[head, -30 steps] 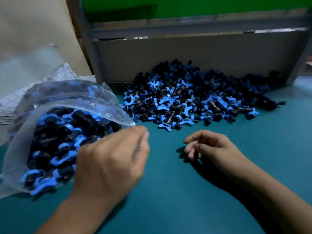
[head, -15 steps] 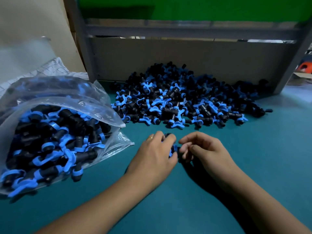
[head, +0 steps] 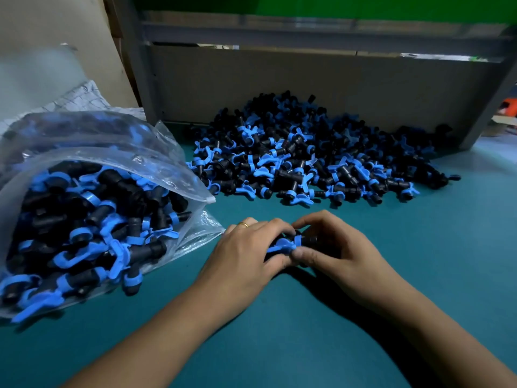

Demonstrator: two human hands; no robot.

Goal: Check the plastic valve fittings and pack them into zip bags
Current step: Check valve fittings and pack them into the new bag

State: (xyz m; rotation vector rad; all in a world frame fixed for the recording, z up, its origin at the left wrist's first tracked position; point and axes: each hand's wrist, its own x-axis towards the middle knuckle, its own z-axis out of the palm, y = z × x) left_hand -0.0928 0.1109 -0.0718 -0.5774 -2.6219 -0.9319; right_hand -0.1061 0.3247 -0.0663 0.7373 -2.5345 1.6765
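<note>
Packing workbench: loose fittings pile (head: 316, 161), filled zip bag (head: 84, 208)

A teal table top (head: 419, 261) is seen across the near scene. On it, at the far centre, a heap of fittings (head: 316, 158) is shown in black with bright blue handles and rings. The same black and blue is seen through a clear zip bag (head: 92, 197) on the left. One black and blue fitting (head: 291, 243) is held between the hands, and a gold ring (head: 242, 224) is worn on the left hand (head: 246, 256). A white cloth (head: 81, 99) with a thin grey grid is seen far left, a grey-brown board (head: 307, 88) behind the heap, and a green panel (head: 335, 7) above it.
</note>
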